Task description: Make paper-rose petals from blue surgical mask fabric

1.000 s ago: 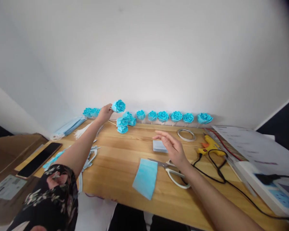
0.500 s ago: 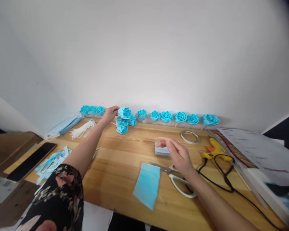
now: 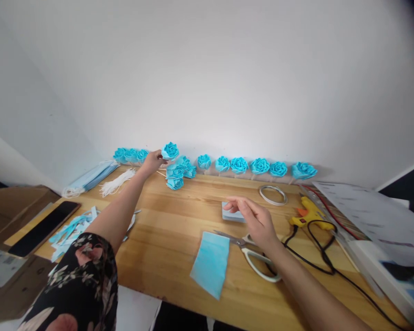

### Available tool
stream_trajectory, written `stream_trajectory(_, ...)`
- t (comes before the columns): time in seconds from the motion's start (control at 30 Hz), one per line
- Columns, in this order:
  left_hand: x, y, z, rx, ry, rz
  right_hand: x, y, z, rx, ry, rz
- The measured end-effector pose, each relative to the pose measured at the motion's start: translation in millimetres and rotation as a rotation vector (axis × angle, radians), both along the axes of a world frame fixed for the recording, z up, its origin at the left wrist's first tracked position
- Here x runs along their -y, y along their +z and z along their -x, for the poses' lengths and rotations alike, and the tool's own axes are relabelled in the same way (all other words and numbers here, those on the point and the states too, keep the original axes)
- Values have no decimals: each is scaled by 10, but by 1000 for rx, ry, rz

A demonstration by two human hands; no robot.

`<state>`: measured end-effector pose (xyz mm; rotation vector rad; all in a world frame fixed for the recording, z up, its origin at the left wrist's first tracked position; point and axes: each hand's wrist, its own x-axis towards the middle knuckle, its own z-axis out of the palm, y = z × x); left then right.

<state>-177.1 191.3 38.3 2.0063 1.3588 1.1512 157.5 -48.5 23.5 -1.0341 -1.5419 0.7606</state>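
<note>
My left hand (image 3: 154, 161) is closed on a blue flower (image 3: 170, 151), lifted near the wall at the back of the table. Just below and right of it, several blue flowers (image 3: 175, 171) lie in a small pile. My right hand (image 3: 257, 219) hovers with loosely curved fingers and nothing in them, over the handles of the scissors (image 3: 258, 264) and beside a small grey stack (image 3: 232, 212). A light blue fabric piece (image 3: 211, 263) lies flat on the wooden table (image 3: 155, 257), touching the scissors' blade tips.
More blue flowers (image 3: 239, 165) line the wall. At right are a wire coil (image 3: 273, 195), a yellow glue gun (image 3: 308, 214) with black cord, and papers (image 3: 372, 211). At left are masks (image 3: 91, 178), white cords (image 3: 117, 182), blue scraps (image 3: 74, 230) and a phone (image 3: 44, 228).
My left hand has moved slightly up and left, raising one flower off the pile and away from the others. My right hand has stayed almost still.
</note>
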Motion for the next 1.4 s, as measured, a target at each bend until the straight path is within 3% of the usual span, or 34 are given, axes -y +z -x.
stream_trajectory(0.17, -28, -60, 72, 65, 71, 27, 4, 23, 6, 11, -14, -1)
stream_trajectory(0.37, -22, -98, 87, -50, 152, -7, 10, 52, 20, 15, -8, 7)
stream_trajectory(0.63, 5, -73, 74, -231, 129, -170, -7, 16, 19, 8, 1, 12)
stream_trajectory(1.1, -106, -190, -107, -393, 192, -134, -18, -47, 32, 15, 43, 37)
stream_trajectory(1.4, -20, -236, -37, -409, 184, -142, -12, -19, 49, 12, 37, 47)
